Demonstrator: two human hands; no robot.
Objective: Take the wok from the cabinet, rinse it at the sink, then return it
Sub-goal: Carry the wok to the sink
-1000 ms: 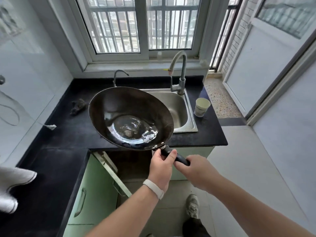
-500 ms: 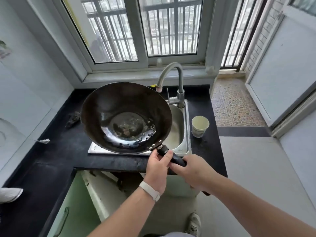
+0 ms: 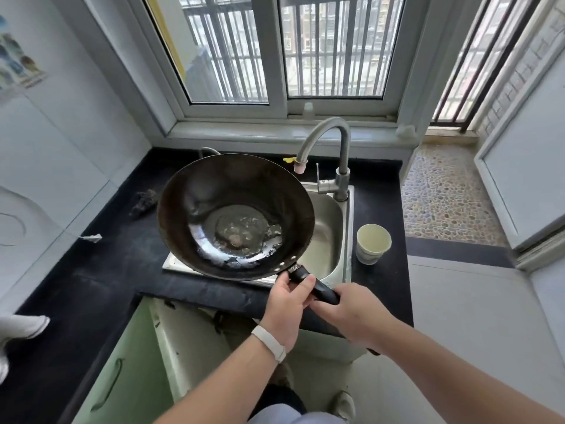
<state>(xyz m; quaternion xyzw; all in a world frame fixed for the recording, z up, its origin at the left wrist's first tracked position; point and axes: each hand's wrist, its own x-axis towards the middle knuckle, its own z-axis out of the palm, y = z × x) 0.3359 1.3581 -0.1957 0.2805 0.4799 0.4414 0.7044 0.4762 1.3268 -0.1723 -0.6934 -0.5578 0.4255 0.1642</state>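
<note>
Over steel sink (image 3: 337,215) | black counter (image 3: 101,270) | wok (image 3: 235,215) | barred window (image 3: 275,47)

Both hands, left hand (image 3: 287,304) and right hand (image 3: 356,313), hold the wok (image 3: 235,215) above the sink (image 3: 331,228).

A single wide-angle view came from a camera worn on the person's head, looking forward and steeply down. It faced the barred white-framed window (image 3: 281,50) across the black stone worktop (image 3: 101,270), with the stainless steel sink (image 3: 333,228) near the middle of the frame. The camera sat close: both forearms reached in from the lower edge, and straight lines bowed toward the picture's borders. No second view overlapped it.
</note>
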